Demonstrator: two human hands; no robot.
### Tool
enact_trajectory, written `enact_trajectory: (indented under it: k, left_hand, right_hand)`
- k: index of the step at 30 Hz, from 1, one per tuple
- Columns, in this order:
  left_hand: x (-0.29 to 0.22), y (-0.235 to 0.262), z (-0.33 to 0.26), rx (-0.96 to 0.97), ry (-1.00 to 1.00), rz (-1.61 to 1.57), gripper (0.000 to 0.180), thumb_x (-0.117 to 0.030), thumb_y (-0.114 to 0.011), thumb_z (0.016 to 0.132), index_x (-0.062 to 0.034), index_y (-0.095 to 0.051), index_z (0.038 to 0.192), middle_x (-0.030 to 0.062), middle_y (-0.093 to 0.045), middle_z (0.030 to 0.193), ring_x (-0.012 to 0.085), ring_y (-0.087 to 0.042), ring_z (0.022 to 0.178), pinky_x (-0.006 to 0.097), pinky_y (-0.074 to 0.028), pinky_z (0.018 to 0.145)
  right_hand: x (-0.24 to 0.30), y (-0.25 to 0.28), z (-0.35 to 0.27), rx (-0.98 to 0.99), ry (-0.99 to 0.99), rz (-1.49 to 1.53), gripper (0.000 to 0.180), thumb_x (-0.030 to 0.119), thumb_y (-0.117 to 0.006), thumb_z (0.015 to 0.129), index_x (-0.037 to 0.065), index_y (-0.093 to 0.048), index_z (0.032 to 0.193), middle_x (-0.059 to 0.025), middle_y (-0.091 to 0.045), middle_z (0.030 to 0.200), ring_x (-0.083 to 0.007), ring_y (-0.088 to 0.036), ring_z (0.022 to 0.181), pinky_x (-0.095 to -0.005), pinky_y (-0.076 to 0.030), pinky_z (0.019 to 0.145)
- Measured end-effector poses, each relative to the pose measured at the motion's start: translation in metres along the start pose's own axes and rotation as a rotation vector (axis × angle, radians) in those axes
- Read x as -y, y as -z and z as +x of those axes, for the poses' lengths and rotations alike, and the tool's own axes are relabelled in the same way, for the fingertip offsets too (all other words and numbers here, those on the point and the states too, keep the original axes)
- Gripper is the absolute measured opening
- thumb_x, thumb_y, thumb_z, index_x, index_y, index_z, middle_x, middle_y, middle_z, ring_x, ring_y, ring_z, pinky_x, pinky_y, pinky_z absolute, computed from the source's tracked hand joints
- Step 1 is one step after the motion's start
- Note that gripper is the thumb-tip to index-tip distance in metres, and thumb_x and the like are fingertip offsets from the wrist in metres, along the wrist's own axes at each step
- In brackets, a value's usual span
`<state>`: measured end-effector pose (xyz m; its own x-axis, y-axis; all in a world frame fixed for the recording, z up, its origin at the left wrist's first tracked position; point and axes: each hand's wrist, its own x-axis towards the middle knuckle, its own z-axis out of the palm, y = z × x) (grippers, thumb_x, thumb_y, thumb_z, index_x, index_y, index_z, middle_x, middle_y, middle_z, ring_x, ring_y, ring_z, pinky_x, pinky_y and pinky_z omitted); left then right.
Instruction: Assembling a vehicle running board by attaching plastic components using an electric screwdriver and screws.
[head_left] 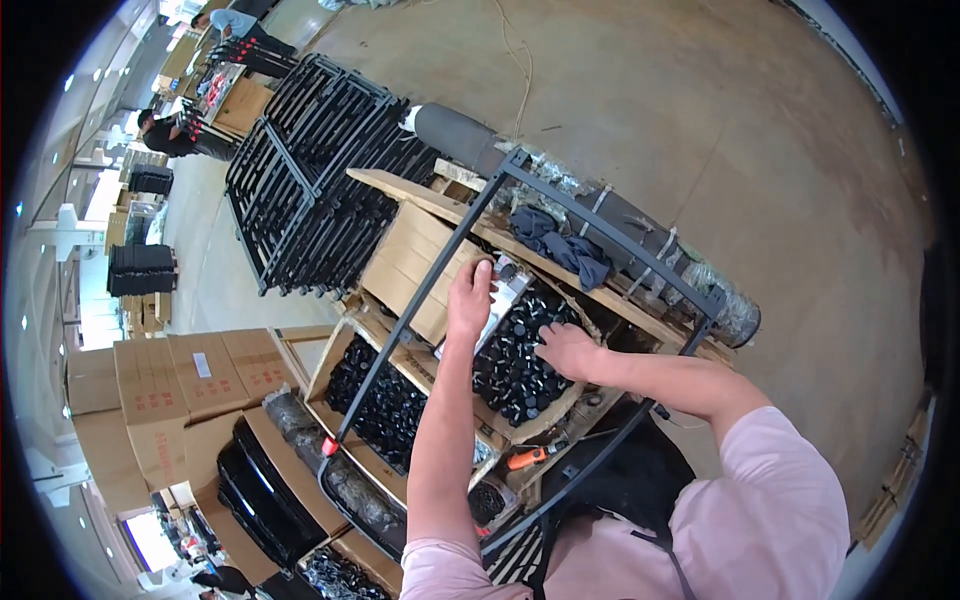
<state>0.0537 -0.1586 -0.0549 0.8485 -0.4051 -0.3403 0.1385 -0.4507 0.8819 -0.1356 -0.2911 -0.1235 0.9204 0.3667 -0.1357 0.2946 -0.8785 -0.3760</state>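
My right hand [570, 352] dips into an open carton of small black plastic caps [520, 385]. Its fingers are curled among the caps, and whatever is between the fingertips is hidden. My left hand [470, 298] is closed at the carton's far left side, beside a light grey sheet [505, 295]. What that hand grips does not show. A dark grey metal tube frame [600, 220] surrounds both arms, one of its bars passing just left of my left hand.
A second carton of black parts [385, 395] stands to the left. Beyond lie stacked black metal frames [310, 180], a dark cloth [560, 245] and a wrapped roll [640, 235]. An orange-handled tool [530, 458] is close to me. Large cartons [180, 400] and two people are at left.
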Motion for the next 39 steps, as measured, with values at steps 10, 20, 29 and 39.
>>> enact_trajectory:
  k: [10, 20, 29, 39]
  left_hand:
    - [-0.044, -0.003, 0.114, -0.348, -0.399, 0.131, 0.040, -0.022, -0.064, 0.106, -0.0004, -0.062, 0.140, 0.0154, -0.072, 0.126, 0.0237, -0.068, 0.116, 0.036, -0.051, 0.103]
    - [-0.055, -0.021, 0.143, -0.174, -0.424, 0.218, 0.034, -0.016, -0.062, 0.105, -0.0015, -0.064, 0.136, 0.0180, -0.072, 0.123, 0.0285, -0.068, 0.115, 0.038, -0.051, 0.101]
    - [-0.045, -0.020, 0.158, -0.109, -0.606, 0.302, 0.035, -0.010, -0.056, 0.101, -0.0096, -0.068, 0.134, 0.0179, -0.066, 0.125, 0.0345, -0.060, 0.122, 0.043, -0.048, 0.106]
    - [-0.022, -0.017, 0.176, -0.053, -0.476, -0.153, 0.044, -0.005, -0.062, 0.104, -0.0029, -0.055, 0.147, 0.0091, -0.064, 0.129, 0.0178, -0.060, 0.115, 0.032, -0.048, 0.103]
  right_hand:
    - [-0.003, 0.007, 0.010, 0.008, 0.078, 0.307, 0.020, 0.017, -0.065, 0.093, 0.004, -0.064, 0.108, -0.0187, -0.064, 0.107, -0.0377, -0.069, 0.101, -0.0504, -0.058, 0.083]
    - [-0.018, 0.107, -0.115, -0.061, -0.230, 0.776, 0.028, 0.017, -0.066, 0.093, 0.008, -0.065, 0.120, -0.0190, -0.060, 0.117, -0.0416, -0.066, 0.106, -0.0503, -0.056, 0.092]
    - [-0.035, 0.153, -0.179, -0.351, -0.431, 0.763, 0.032, 0.003, -0.070, 0.088, 0.007, -0.069, 0.120, -0.0130, -0.060, 0.119, -0.0299, -0.067, 0.099, -0.0394, -0.058, 0.084]
    - [-0.069, 0.163, -0.227, -0.493, -0.808, 0.527, 0.037, 0.002, -0.072, 0.087, 0.006, -0.066, 0.123, -0.0104, -0.064, 0.117, -0.0271, -0.068, 0.095, -0.0381, -0.058, 0.082]
